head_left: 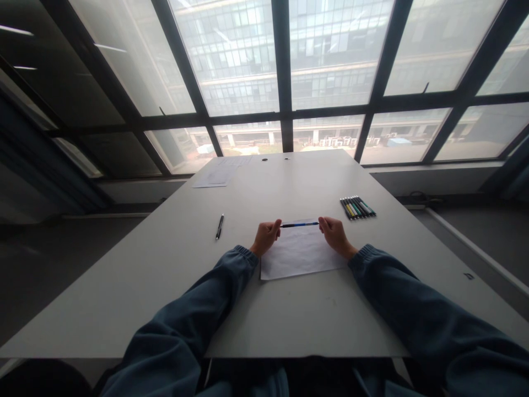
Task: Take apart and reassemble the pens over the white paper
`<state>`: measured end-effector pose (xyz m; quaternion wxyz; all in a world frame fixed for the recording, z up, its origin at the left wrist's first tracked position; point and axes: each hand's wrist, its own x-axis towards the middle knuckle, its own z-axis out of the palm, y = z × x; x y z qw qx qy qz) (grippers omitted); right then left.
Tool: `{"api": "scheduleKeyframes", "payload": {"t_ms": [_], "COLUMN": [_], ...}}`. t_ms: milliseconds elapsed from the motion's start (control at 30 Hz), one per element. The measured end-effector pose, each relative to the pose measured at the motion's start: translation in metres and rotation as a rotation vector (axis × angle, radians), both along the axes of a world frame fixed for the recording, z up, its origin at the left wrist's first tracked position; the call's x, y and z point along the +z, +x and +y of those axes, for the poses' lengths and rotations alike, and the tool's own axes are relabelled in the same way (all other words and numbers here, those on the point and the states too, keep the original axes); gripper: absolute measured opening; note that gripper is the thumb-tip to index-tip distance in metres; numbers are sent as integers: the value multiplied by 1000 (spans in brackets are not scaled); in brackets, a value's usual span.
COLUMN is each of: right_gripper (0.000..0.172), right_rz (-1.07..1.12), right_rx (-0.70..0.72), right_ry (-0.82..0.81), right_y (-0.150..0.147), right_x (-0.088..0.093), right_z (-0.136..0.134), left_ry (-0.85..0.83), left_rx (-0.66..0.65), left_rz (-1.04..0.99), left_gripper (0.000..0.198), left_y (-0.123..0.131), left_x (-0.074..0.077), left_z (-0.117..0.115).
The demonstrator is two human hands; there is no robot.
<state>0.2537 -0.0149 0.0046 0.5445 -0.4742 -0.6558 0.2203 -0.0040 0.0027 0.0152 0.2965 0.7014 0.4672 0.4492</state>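
Observation:
A blue pen [300, 224] is held level between both hands above a white sheet of paper [300, 255] on the grey table [173, 275]. My left hand [266, 236] pinches the pen's left end with curled fingers. My right hand [334, 234] grips the pen's right end the same way. Both forearms, in dark blue sleeves, rest on the table on either side of the sheet.
A row of several pens [357, 207] lies to the right of the sheet. A single dark pen [219, 226] lies to the left. Another sheet [217, 175] sits at the table's far left by the windows.

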Motion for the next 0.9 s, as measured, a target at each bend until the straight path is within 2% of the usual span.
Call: {"api": "scheduleKeyframes", "payload": {"t_ms": [567, 900], "right_gripper": [57, 56], "right_rz": [-13, 1], "right_rx": [0, -2], "right_ry": [-12, -11], "right_y": [1, 1], "right_x": [-1, -3], "right_z": [0, 2], "left_ry": [-7, 21], "left_rx": [-20, -24], "left_rz": [-19, 4], "left_gripper": [69, 67], "left_y": [-2, -1], "left_x": [-6, -2], "left_z": [3, 1]}}
